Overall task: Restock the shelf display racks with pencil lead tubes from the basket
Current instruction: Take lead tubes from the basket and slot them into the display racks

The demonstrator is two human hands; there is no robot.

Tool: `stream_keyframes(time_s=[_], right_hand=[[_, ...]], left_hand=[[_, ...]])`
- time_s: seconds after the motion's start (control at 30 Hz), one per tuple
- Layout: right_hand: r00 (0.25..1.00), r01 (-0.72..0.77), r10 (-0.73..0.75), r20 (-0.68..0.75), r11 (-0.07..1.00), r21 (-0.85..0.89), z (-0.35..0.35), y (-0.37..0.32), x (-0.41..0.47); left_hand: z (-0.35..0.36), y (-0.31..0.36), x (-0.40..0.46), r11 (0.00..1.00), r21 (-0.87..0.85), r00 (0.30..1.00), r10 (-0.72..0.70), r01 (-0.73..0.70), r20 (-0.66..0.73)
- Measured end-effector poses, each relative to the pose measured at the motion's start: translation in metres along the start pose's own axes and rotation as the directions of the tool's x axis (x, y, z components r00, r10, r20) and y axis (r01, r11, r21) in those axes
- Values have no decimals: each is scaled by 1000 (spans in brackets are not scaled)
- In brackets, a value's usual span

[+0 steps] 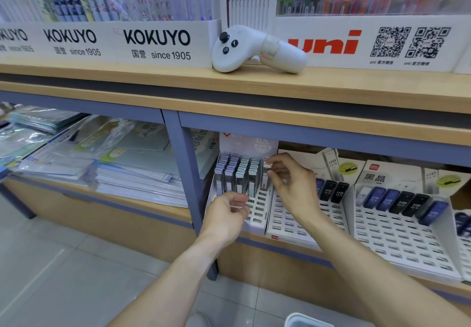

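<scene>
A white-capped lead tube (265,176) stood in the rightmost column of a white slotted rack (257,212) on the lower shelf (280,244). The right hand (293,184) pinched the tube's top between thumb and fingers. Four columns of pale tubes (235,173) filled the rack to its left. The left hand (226,214), fingers curled, held several tubes low at the rack's front. Just right sat a second rack (290,221) with dark tubes (331,191). A white controller (257,50) lay on the upper shelf (178,82). A basket rim (305,320) showed at the bottom edge.
</scene>
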State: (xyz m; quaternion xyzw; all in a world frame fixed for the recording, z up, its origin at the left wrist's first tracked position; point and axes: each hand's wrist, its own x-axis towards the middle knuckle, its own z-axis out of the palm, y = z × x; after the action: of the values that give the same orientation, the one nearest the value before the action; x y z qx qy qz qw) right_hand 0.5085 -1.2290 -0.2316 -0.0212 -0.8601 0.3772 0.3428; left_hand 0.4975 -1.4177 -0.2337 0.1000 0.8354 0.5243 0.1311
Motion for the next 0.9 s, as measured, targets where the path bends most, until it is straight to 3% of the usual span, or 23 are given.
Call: stream_keyframes(time_s=[0.23, 0.43, 0.63, 0.73, 0.8, 0.9], right_hand=[[997, -36, 47, 55, 981, -193, 6, 11, 3], [995, -59, 66, 71, 993, -105, -17, -10, -24], [973, -206, 207, 100, 978, -23, -69, -7, -115], [941, -329, 327, 87, 944, 10, -97, 5, -168], [907, -400, 402, 126, 915, -41, -110, 22, -208], [756, -557, 597, 270, 802, -213, -121, 62, -276]], left_hand=[[0, 2, -2, 1000, -8, 1000, 2, -2, 3], [2, 7, -6, 997, 8, 997, 71, -72, 29], [26, 10, -25, 943, 165, 955, 270, -288, 126], [57, 5, -48, 894, 223, 918, 353, -388, 184], [85, -11, -69, 855, 267, 883, 367, -444, 292], [130, -51, -96, 765, 378, 797, 277, -521, 536]])
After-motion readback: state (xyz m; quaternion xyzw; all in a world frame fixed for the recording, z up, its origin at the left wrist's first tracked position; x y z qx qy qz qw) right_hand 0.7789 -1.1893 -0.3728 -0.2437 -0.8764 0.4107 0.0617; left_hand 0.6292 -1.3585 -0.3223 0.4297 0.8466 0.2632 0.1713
